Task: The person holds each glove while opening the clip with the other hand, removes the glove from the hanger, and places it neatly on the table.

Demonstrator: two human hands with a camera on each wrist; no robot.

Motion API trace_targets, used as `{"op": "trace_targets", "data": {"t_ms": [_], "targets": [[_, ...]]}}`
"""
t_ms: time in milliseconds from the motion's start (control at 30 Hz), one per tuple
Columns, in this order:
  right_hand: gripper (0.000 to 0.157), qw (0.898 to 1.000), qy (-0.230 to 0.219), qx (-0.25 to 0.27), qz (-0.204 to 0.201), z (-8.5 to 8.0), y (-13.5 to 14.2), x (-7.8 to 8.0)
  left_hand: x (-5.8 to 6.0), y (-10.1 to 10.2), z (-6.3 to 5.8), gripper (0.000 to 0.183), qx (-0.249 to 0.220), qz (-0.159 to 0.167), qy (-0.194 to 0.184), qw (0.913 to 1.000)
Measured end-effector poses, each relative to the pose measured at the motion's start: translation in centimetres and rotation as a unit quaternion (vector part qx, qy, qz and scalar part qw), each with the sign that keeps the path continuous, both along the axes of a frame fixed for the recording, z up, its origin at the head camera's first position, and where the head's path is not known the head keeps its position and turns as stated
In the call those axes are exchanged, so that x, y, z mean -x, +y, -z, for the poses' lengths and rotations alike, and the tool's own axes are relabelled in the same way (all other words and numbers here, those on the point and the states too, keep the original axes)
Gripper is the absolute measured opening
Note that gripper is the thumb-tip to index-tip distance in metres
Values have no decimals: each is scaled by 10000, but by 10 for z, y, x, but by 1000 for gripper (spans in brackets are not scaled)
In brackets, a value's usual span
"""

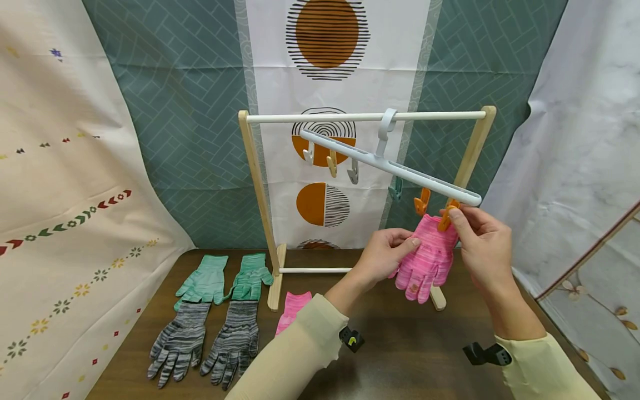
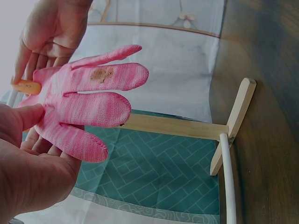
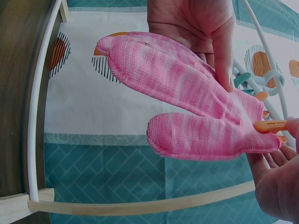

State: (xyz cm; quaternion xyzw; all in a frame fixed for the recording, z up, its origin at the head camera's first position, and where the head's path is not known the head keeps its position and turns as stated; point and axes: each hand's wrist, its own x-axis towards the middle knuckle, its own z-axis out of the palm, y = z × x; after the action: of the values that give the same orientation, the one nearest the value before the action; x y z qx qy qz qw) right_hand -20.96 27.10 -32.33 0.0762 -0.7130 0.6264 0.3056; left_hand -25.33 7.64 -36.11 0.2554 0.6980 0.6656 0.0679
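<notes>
A pink glove [image 1: 427, 258] hangs fingers-down below the right end of a pale clip hanger [image 1: 350, 151]. My left hand [image 1: 382, 253] pinches the glove's side between thumb and fingers. At the cuff, my right hand [image 1: 484, 244] pinches an orange clothespin [image 1: 444, 223], which overlaps the cuff's edge. A brown spot [image 2: 100, 74] marks one glove finger in the left wrist view. The hanger hooks over the rack's top bar [image 1: 320, 118] and tilts down to the right. Another orange clothespin [image 1: 422, 201] hangs just left of the glove.
White, yellow, grey and green clothespins hang along the hanger. On the table [image 1: 390, 355], two green gloves [image 1: 205, 280] and two grey striped gloves [image 1: 182, 339] lie at the left. A second pink glove [image 1: 294, 311] is partly behind my left sleeve. The rack's wooden feet [image 1: 276, 283] stand on the table.
</notes>
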Motion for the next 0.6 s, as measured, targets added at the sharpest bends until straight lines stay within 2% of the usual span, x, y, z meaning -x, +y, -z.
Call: {"op": "trace_targets", "data": {"t_ms": [267, 600], "targets": [[36, 9999, -93, 10, 78, 1, -1, 0, 0, -3, 2, 22, 4, -26, -27, 10000], [33, 10000, 5, 24, 44, 0, -3, 2, 3, -7, 5, 21, 27, -46, -4, 10000]]}}
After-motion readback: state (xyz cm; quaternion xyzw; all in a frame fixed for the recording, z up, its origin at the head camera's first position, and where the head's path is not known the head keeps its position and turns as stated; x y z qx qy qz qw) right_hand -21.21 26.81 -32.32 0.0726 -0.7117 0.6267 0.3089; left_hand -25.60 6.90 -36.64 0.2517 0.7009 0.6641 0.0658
